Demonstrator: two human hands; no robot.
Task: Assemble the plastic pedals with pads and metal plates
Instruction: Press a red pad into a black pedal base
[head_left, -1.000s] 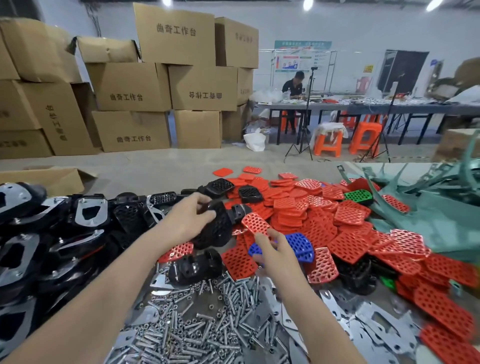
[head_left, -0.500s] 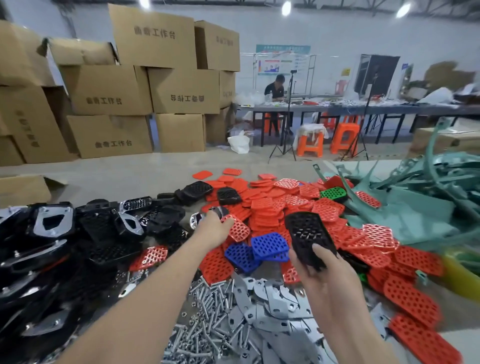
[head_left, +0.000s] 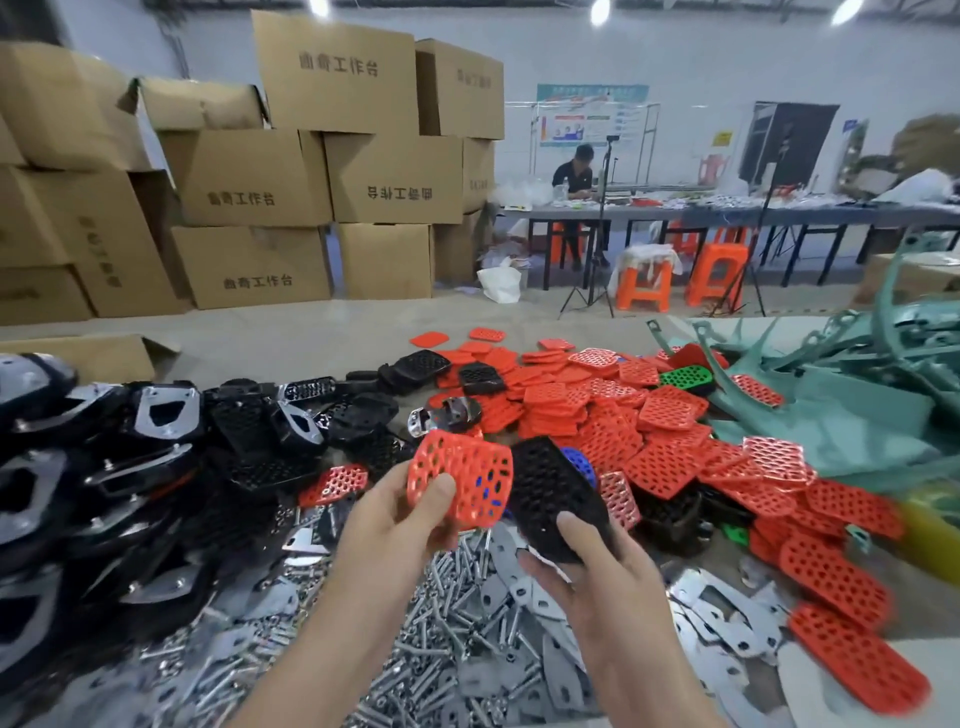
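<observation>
Left hand: the left hand (head_left: 395, 525) grips a red pad (head_left: 460, 480) by its lower edge; thumb on the holed face, fingers behind; the pad is raised above the middle of the tabletop (head_left: 930, 649), face toward the camera.
Right hand: the right hand (head_left: 597, 566) grips a black pedal (head_left: 548, 488) by its near end; thumb on top, fingers underneath; the pedal is tilted, with its far end highest.
Pad and pedal: side by side in the air, pad on the left; the pad's right edge overlaps the pedal's left edge; whether they touch I cannot tell.
Red pads (head_left: 613, 415): a wide heap from the middle toward the far and right edges; more lie loose along the right side.
Blue pad (head_left: 577, 464): just behind the held pedal, mostly hidden.
Green pad (head_left: 687, 376): on the heap's far side, beside the teal frames (head_left: 857, 395) at the far right corner.
Pedal pile (head_left: 156, 457): black pedals with metal plates fitted, stacked along the left edge.
Bolts (head_left: 441, 623): a loose heap at the near edge, beneath both hands.
Plates (head_left: 727, 618): loose metal plates right of the bolts, near edge.
Background: stacked boxes (head_left: 311, 176) on the floor; a person (head_left: 575, 176) seated at a far table; orange stools (head_left: 717, 275) beside it.
</observation>
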